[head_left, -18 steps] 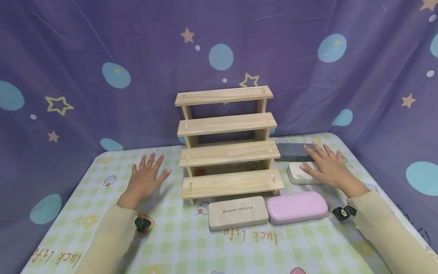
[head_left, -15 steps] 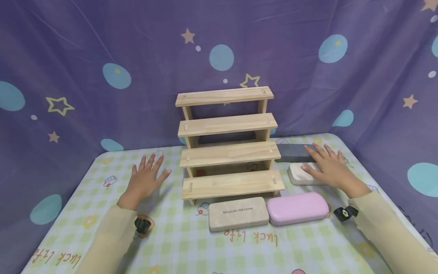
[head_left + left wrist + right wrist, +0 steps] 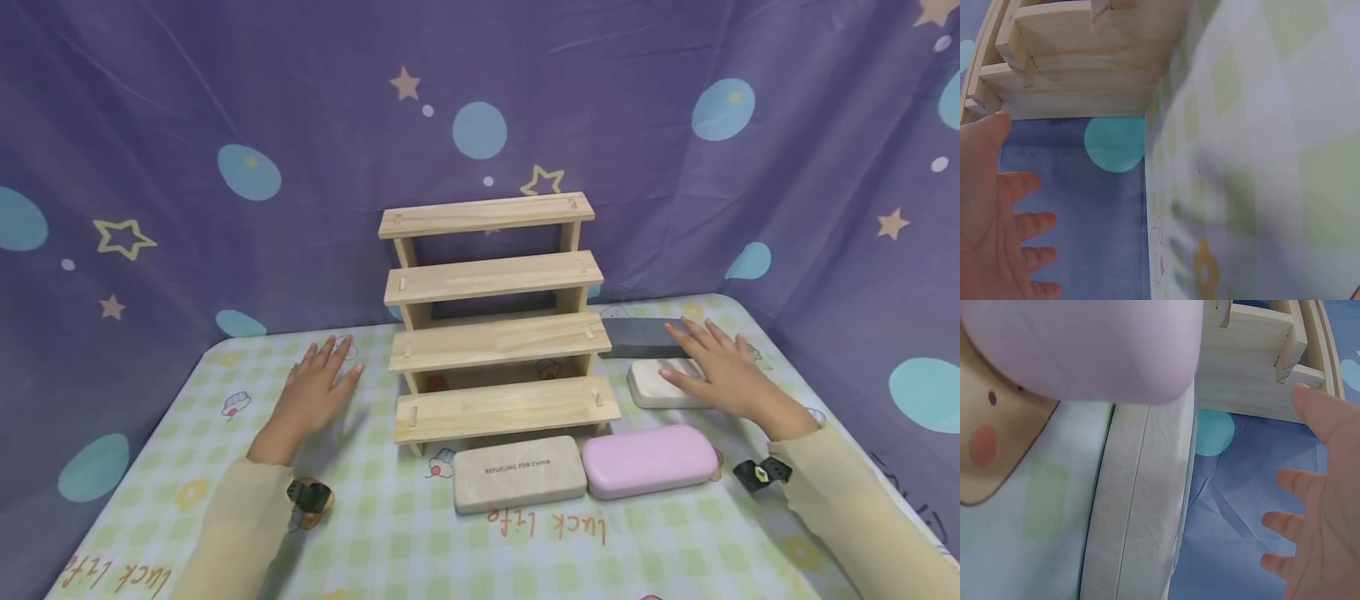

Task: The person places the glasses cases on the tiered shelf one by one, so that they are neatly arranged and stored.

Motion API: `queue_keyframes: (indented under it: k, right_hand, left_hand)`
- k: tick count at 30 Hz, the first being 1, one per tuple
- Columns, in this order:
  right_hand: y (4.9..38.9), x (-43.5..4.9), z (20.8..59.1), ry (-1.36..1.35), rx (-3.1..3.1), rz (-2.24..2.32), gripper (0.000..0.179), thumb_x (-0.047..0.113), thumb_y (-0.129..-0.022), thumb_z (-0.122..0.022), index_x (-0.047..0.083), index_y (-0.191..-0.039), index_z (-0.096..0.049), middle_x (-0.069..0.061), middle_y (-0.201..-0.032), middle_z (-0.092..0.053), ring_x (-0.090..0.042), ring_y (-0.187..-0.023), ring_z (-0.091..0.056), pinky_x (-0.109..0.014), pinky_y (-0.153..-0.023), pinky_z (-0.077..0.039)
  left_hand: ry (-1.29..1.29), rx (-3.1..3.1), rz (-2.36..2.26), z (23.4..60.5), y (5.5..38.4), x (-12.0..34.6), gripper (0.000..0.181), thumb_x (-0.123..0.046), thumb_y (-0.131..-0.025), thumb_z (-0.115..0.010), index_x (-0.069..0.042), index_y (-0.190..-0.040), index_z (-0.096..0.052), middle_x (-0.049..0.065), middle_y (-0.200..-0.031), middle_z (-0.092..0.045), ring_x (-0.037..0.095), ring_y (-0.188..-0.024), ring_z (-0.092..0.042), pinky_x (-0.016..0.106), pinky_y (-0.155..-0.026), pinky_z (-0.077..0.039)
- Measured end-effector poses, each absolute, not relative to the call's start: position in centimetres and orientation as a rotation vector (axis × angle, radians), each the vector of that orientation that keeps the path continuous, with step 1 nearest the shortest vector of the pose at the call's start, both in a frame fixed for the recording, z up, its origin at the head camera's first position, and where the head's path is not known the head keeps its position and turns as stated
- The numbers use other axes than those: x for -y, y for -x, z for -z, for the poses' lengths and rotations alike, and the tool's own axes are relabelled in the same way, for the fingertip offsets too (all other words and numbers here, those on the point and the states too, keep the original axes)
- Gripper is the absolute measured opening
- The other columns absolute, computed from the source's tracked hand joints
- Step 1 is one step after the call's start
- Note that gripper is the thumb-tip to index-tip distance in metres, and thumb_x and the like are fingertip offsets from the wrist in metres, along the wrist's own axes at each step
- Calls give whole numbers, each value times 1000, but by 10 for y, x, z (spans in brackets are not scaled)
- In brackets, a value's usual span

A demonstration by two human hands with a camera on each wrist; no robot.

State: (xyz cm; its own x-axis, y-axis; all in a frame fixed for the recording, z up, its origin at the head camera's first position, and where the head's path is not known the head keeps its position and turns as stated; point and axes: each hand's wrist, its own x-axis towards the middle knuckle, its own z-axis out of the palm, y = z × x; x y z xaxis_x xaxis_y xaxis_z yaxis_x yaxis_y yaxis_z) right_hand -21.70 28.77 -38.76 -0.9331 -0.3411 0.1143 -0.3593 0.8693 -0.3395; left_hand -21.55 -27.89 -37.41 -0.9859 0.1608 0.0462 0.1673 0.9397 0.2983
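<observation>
My left hand (image 3: 309,402) hovers over the cloth left of a wooden stepped shelf (image 3: 501,342), fingers spread and holding nothing. In the left wrist view, the fingers of this hand (image 3: 997,212) extend beside the shelf's side panel (image 3: 1104,81). My right hand (image 3: 727,382), also spread and holding nothing, is above a whitish case (image 3: 651,385) and partly hides it. A dark grey case (image 3: 636,337) lies behind that, near its fingertips. In front of the shelf, a beige glasses case (image 3: 520,477) with dark lettering lies beside a pink glasses case (image 3: 651,462).
A checked cloth (image 3: 390,550) with printed pictures covers the table. Purple curtain (image 3: 300,100) with stars and circles stands behind and at both sides. The shelf's steps bear nothing. Black straps (image 3: 761,473) sit at both wrists.
My left hand has turned a little and its thumb has come slightly closer to the fingers. The head view has shifted slightly. The right hand, shelf and cases stay in place.
</observation>
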Motion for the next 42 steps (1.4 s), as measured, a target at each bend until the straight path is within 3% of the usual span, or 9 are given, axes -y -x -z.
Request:
queue_keyframes:
  k: [7,14,22,25,28,30,32,42]
  right_hand:
    - [211,-287,388,-627,2958,-676,72,43,-94,-53,12,-151,-21,-25,-153,-15,-55,-136,-7,-80,-97,-6]
    - [200,-289,394,-773,2864,-741,64,31,-93,-58,4,-145,-33,-28,-147,-28,-52,-133,-21,-72,-100,-20]
    - [194,-286,398,-896,2771,-889,59,20,-92,-61,10,-145,-36,-24,-145,-34,-48,-132,-25,-69,-97,-26]
    - [191,-284,396,-941,2731,-911,57,16,-92,-61,13,-144,-38,-16,-143,-40,-37,-131,-31,-56,-100,-32]
    - [188,-282,394,-992,2699,-968,55,12,-92,-59,13,-143,-39,-9,-142,-43,-17,-131,-35,-29,-103,-35]
    - [187,-282,393,-1053,2664,-1028,52,6,-93,-57,10,-142,-41,-10,-140,-46,-5,-129,-37,-14,-100,-34]
    - [186,-282,394,-1122,2629,-1113,49,1,-92,-55,7,-139,-44,-12,-138,-48,2,-127,-37,-8,-100,-33]
    - [187,-291,409,-1413,2521,-1422,46,-9,-87,-54,-4,-132,-48,-16,-134,-51,-6,-125,-46,-18,-101,-41]
  left_hand:
    - [310,2918,685,377,216,273,64,-46,-101,-29,-4,-149,-23,23,-153,-21,44,-140,-13,60,-113,-11]
    - [326,2852,863,392,219,263,60,-42,-102,-33,-3,-148,-27,23,-150,-27,43,-137,-22,60,-113,-16]
    - [344,2782,1022,400,216,254,55,-38,-103,-33,-8,-149,-27,23,-150,-28,44,-136,-24,61,-111,-19]
    - [366,2741,1086,398,216,251,54,-36,-103,-35,-11,-149,-26,20,-151,-28,41,-137,-24,59,-112,-20]
    - [391,2681,1156,395,216,246,53,-33,-103,-37,-11,-149,-27,16,-151,-29,37,-138,-25,56,-113,-21]
    - [424,2625,1226,393,216,243,52,-28,-102,-40,-9,-148,-28,16,-151,-30,36,-138,-26,55,-112,-24]
    - [445,2563,1309,391,216,239,50,-22,-101,-44,-6,-147,-31,16,-150,-32,34,-138,-28,54,-112,-26]
    - [436,2405,1634,385,222,220,56,-10,-94,-57,4,-143,-34,21,-148,-34,35,-137,-29,51,-113,-26]
